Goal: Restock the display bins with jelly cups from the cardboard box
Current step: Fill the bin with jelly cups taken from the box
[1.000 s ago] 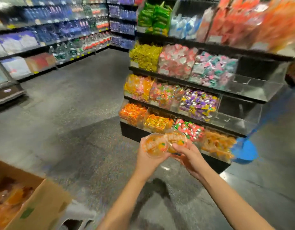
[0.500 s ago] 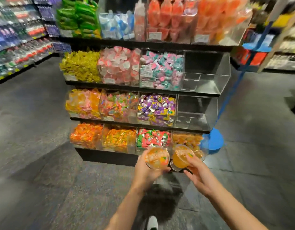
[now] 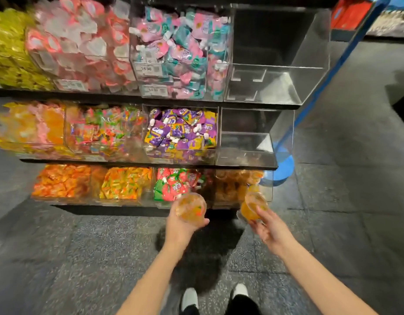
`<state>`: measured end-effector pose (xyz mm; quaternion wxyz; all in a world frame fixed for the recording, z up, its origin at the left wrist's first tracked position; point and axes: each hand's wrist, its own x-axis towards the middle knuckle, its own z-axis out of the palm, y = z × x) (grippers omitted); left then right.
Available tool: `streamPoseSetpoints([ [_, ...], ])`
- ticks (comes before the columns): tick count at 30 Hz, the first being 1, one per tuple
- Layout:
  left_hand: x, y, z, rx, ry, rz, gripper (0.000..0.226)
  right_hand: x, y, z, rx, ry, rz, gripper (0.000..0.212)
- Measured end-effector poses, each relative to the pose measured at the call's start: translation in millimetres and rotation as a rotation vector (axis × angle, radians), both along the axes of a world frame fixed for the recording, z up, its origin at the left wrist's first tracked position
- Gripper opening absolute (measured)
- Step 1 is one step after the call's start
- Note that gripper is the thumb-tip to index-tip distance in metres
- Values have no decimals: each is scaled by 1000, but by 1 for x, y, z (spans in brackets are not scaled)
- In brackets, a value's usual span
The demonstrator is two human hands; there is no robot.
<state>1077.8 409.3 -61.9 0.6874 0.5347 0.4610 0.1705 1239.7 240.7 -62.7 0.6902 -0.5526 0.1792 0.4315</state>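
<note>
Before the lowest shelf of clear display bins (image 3: 268, 189), two bare hands each hold an orange jelly cup. Left hand (image 3: 178, 226) cradles one cup (image 3: 191, 208), fingers curled beneath it. Right hand (image 3: 268, 228) grips another cup (image 3: 252, 206), tilted, just beside the bottom right bin of similar cups.

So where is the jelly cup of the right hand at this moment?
In the head view it is low and right of centre: the right hand holds the jelly cup just in front of the bottom-row rightmost bin, which already holds orange cups.
</note>
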Motion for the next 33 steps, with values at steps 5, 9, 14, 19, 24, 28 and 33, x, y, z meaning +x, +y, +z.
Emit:
streamPoseSetpoints([
  [5, 57, 12, -64, 9, 81, -10, 78, 69, 31, -74, -41, -41, 110, 40],
  [9, 104, 9, -111, -56, 125, 5, 83, 123, 54, -138, -65, -60, 158, 32],
  [14, 154, 2, -169, -31, 150, -4, 67, 177, 59, -225, -165, -98, 299, 40],
  [19, 183, 3, -232, -39, 166, 101, 65, 206, 64, -284, -305, -135, 466, 44],
  [24, 190, 8, -277, -92, 195, 163, 64, 206, 85, -319, -281, -71, 341, 56],
  [28, 191, 11, -295, -109, 162, 186, 55, 210, 104, -337, -51, -45, 419, 57],
  [33, 189, 11, -310, -94, 152, 188, 54, 211, 132, -343, -180, 107, 609, 27],
])
